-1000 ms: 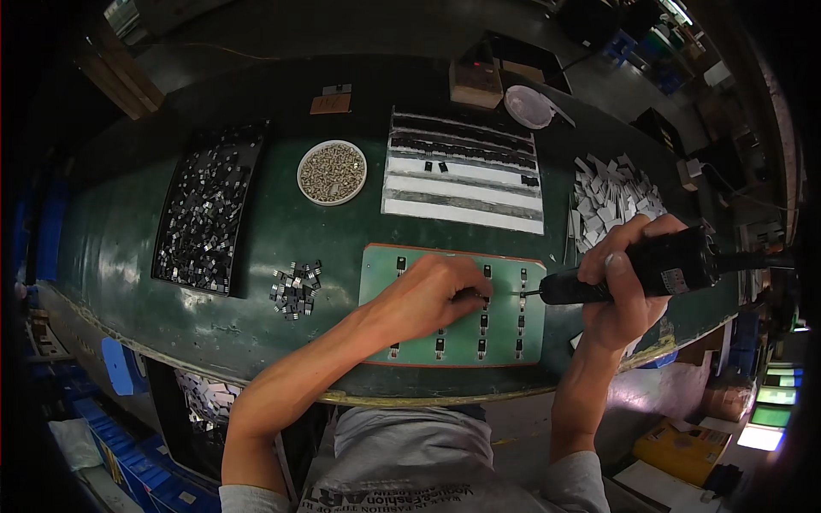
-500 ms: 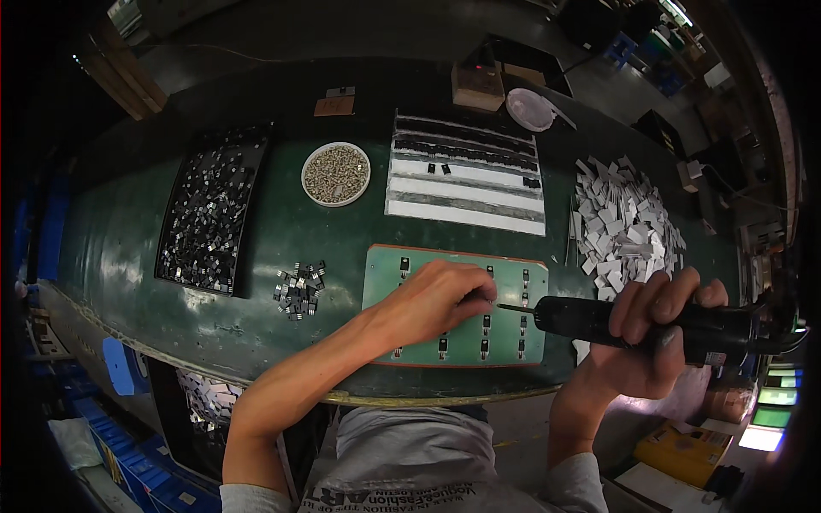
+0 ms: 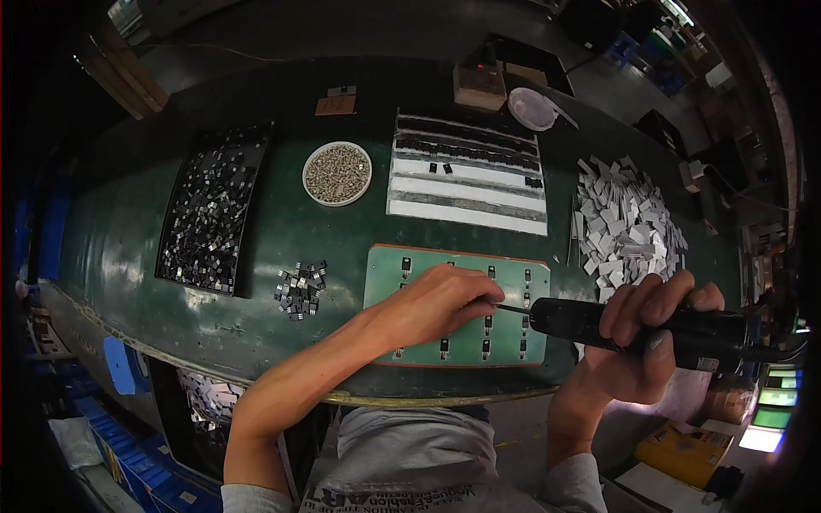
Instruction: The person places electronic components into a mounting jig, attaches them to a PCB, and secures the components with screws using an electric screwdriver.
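While your right hand [image 3: 641,329] wraps the heavy, rigid electric screwdriver [image 3: 650,325] mid-barrel, your left hand [image 3: 440,303] fingertips pinch at its slim bit over the green jig board [image 3: 385,265]; grip firmly.

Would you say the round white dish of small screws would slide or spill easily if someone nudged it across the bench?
The round dish looks shallow and heaped with small metal screws, so a sharp push may spill some. It sits flat on the smooth green bench, so it would probably slide rather than tip. Full, it seems fairly heavy for its size.

A dark green surface [image 3: 120,256] spans the dim room — blue crates [image 3: 137,466] below, lit screens [image 3: 774,398] at right.
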{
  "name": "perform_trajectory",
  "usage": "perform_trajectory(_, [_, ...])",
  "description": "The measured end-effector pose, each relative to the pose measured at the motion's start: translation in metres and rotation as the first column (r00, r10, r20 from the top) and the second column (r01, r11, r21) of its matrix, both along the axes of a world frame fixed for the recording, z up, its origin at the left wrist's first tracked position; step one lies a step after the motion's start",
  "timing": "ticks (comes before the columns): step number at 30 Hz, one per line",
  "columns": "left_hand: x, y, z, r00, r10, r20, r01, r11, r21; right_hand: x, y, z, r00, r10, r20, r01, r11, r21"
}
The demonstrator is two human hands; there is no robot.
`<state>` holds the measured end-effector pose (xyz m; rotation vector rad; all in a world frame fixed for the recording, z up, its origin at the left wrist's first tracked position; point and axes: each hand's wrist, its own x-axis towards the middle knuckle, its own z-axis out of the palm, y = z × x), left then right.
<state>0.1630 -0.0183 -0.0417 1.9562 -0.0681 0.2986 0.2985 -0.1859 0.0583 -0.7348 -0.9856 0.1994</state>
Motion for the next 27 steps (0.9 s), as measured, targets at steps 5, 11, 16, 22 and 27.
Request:
perform_trajectory(5, [-0.001,-0.001,0.002,0.997,0.066,-0.045,-0.072,0.987,-0.145,0.009,-0.011,0.005,0.990,-0.138,0.027,0.140,0.985,-0.097])
perform_trajectory(11, [-0.001,0.002,0.003,0.993,0.048,-0.110,-0.061,0.991,-0.118,0.006,-0.017,-0.002,0.967,-0.248,-0.060,0.230,0.949,-0.215])
perform_trajectory(16, [0.000,0.001,0.002,0.993,0.047,-0.106,-0.064,0.984,-0.166,0.007,-0.013,-0.007,0.963,-0.268,-0.039,0.254,0.943,-0.217])
perform_trajectory(22, [0.001,0.000,0.008,0.994,0.035,-0.101,-0.055,0.977,-0.204,0.001,-0.008,-0.005,0.984,-0.179,-0.015,0.170,0.953,-0.252])
perform_trajectory(27, [0.000,0.000,0.005,0.997,0.026,-0.067,-0.036,0.986,-0.163,-0.007,0.001,-0.004,0.974,-0.227,0.005,0.219,0.932,-0.288])
